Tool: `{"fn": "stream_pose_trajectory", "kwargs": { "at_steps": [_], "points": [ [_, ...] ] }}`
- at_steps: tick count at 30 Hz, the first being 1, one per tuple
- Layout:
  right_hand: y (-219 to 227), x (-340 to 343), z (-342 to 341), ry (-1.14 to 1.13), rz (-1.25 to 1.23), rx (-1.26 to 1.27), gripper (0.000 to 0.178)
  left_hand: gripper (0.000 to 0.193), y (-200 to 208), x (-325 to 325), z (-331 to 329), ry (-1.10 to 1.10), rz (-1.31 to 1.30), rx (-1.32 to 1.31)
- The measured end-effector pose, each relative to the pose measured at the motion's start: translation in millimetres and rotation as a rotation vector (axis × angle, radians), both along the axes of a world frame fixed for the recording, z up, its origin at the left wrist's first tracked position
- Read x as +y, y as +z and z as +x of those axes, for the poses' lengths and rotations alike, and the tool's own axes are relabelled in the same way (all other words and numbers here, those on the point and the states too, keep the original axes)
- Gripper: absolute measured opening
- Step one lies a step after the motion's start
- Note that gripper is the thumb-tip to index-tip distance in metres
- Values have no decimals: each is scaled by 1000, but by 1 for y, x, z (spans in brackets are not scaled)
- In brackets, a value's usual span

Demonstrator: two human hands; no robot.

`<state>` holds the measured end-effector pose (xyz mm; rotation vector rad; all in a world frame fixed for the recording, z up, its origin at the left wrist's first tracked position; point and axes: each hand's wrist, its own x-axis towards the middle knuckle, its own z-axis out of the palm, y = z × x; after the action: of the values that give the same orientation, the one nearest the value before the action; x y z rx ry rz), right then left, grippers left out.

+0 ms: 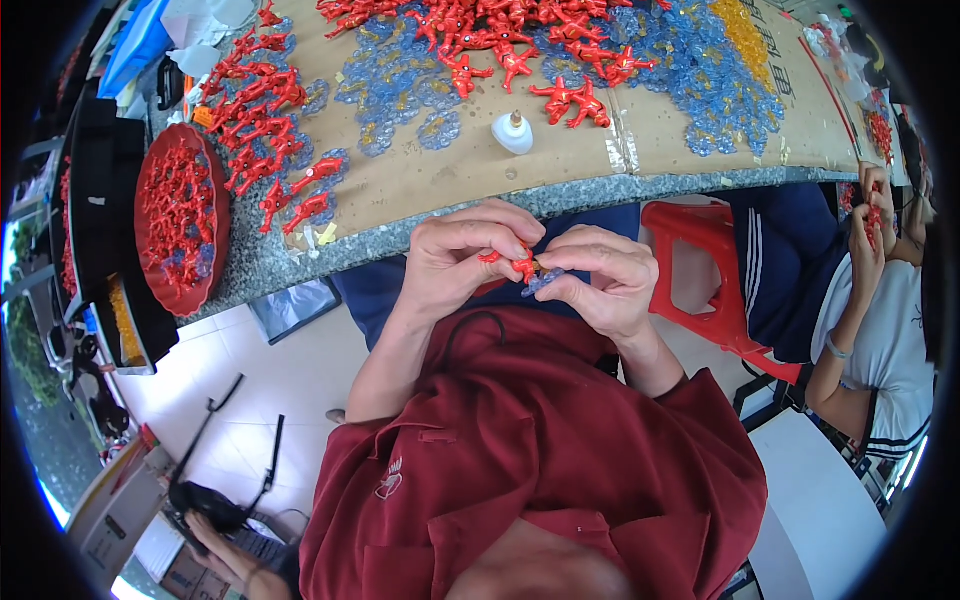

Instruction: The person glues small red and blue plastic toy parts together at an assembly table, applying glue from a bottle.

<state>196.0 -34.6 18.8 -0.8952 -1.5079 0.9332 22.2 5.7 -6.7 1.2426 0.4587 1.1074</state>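
Between my two hands, in front of my chest and just off the table's near edge, is a small red plastic figurine [522, 265]. The fingertips of my left hand [462, 255] pinch it. My right hand [606, 278] pinches a clear blue plastic piece [543, 283] against the figurine's lower end. A bit of yellow shows where the two parts meet. My fingers hide part of both, so I cannot tell whether they are joined. Beyond my hands a white dropper bottle [513, 133] stands on the cardboard.
Cardboard [420, 190] covers the granite-edged table [380, 235]. Red figurines [500, 30] pile up at the back, beside blue pieces [700, 90] and yellow pieces [742, 40]. At left is a red basket [148, 225] of figurines. A co-worker's hands [872, 235] and a red stool [665, 215] are at right.
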Motion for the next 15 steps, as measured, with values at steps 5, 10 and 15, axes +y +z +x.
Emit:
{"fn": "stream_pose_trajectory", "kwargs": {
  "at_steps": [5,10,15],
  "points": [
    [-5,-5,-2,-15,-84,56,25,15,14,-5,-1,22,-24,113],
    [-7,-5,-8,19,-143,119,25,16,21,-10,-5,89,-24,89],
    [-9,6,-29,130,-111,196,24,17,24,-14,-27,153,-62,65]
  ]
}}
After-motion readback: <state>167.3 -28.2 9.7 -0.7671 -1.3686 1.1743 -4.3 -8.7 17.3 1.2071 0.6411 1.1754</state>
